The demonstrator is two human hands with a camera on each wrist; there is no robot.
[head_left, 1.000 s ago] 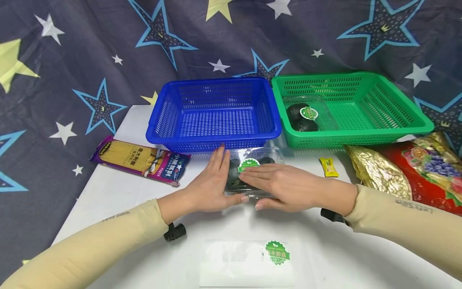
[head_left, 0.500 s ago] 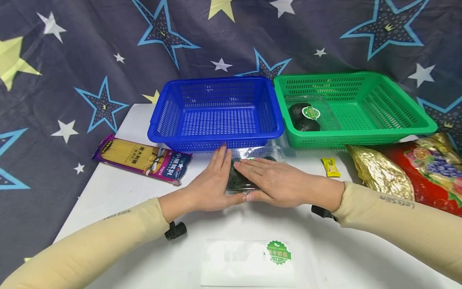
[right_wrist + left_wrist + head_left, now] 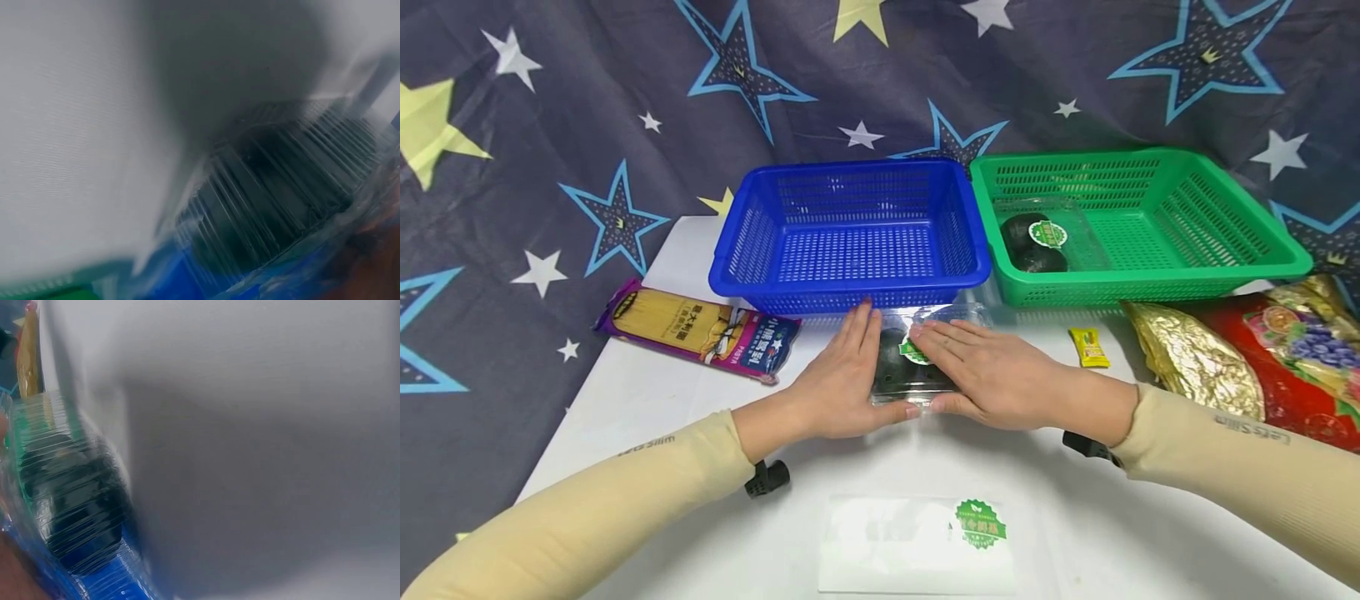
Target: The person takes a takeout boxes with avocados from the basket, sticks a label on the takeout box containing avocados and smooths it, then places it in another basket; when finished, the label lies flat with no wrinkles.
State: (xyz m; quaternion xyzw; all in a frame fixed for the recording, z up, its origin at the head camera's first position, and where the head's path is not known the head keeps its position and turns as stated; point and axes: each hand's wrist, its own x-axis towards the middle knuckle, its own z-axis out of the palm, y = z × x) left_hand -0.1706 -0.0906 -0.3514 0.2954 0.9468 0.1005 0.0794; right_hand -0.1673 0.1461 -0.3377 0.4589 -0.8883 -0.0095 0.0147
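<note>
A clear plastic clamshell box (image 3: 898, 385) with dark round fruit inside lies on the white table, in front of the blue basket. My left hand (image 3: 835, 383) rests along its left side, fingers straight and thumb at the front edge. On the lid, my right hand (image 3: 1000, 375) lies with straight fingers, its fingertips at a green and white sticker (image 3: 914, 351) that they partly cover. The box's ribbed side (image 3: 75, 506) and dark contents also show in the left wrist view. In the right wrist view the box (image 3: 275, 187) is somewhat blurred.
Behind stand a blue basket (image 3: 850, 287) and a green basket (image 3: 1150, 283), which holds another fruit box (image 3: 1037, 242). Left lies a pasta pack (image 3: 700, 329); right, a small yellow packet (image 3: 1088, 347) and a red-gold bag (image 3: 1247, 358). A sheet with a green sticker (image 3: 917, 546) lies in front.
My right hand slid left across the sticker, covering most of it, then moved back right, so more of it shows again. My left hand has stayed at the box's side.
</note>
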